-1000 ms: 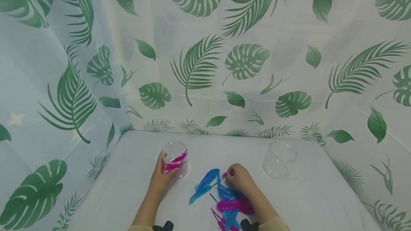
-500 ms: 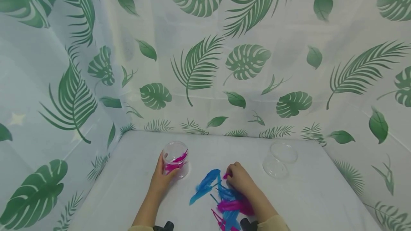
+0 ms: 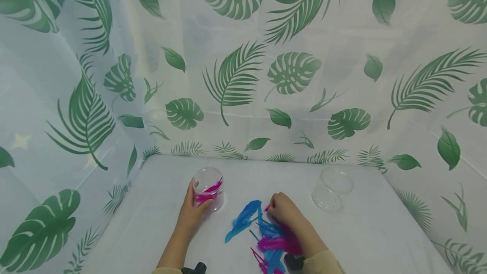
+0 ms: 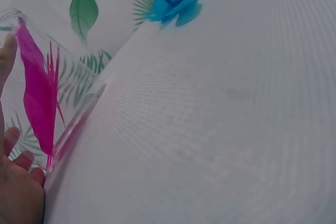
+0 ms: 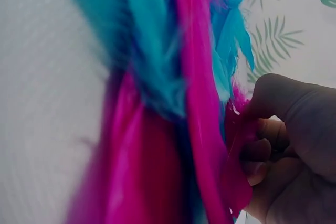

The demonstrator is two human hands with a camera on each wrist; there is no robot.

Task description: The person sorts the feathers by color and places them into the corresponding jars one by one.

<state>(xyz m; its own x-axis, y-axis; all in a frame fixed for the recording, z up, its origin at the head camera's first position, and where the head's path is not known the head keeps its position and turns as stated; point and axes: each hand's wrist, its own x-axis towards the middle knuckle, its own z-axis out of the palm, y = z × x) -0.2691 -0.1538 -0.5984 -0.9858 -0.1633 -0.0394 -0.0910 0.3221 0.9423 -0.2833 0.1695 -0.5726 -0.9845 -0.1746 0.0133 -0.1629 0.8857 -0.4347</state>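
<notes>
In the head view my left hand (image 3: 192,210) grips a clear plastic jar (image 3: 208,176) with its thumb on the near side. Magenta feathers (image 3: 212,188) lie inside it; one such feather (image 4: 37,95) stands out in the left wrist view. My right hand (image 3: 286,210) is over the far side of a loose pile of blue feathers (image 3: 271,229) and magenta feathers (image 3: 272,244). Between its thumb and fingers it pinches a magenta feather (image 5: 239,169), mostly hidden by the hand in the head view. A separate blue feather (image 3: 243,219) lies left of the pile.
Another clear plastic jar (image 3: 327,201) stands at the back right of the white table (image 3: 365,231). Leaf-printed curtains (image 3: 243,79) close off the back and sides. Black wrist-camera mounts (image 3: 195,268) show at both wrists.
My right hand shifts slightly and turns over the pile, so less of the pinched magenta feather shows. The left hand and its jar stay in place.
</notes>
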